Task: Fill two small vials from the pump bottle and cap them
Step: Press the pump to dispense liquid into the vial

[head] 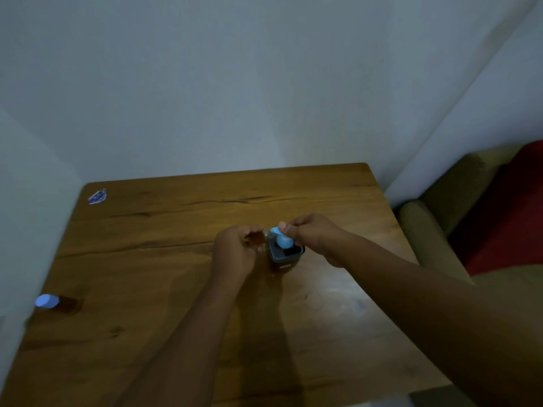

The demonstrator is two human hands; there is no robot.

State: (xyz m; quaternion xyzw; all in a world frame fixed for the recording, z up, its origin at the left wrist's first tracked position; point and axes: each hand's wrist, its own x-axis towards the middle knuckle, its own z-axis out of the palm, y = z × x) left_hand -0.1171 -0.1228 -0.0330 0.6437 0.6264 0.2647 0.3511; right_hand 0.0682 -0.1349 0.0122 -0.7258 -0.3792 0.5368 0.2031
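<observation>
My left hand [235,251] grips a small clear vial [256,238] of amber liquid, tilted with its mouth toward the right. My right hand [311,233] pinches a small light-blue cap [275,230] between thumb and fingers right at that mouth. Just below the cap stands the pump bottle [283,264], dark amber with a round blue pump head [285,241] on a dark collar. A second vial [57,302] with amber liquid and a blue cap on it lies on the table near the left edge. Whether the cap in my fingers sits on the vial is hidden.
The wooden table [176,289] stands against a pale wall. A small blue-and-white sticker [97,196] is at its far left corner. To the right of the table is a beige sofa [432,230] with a red cushion [505,212].
</observation>
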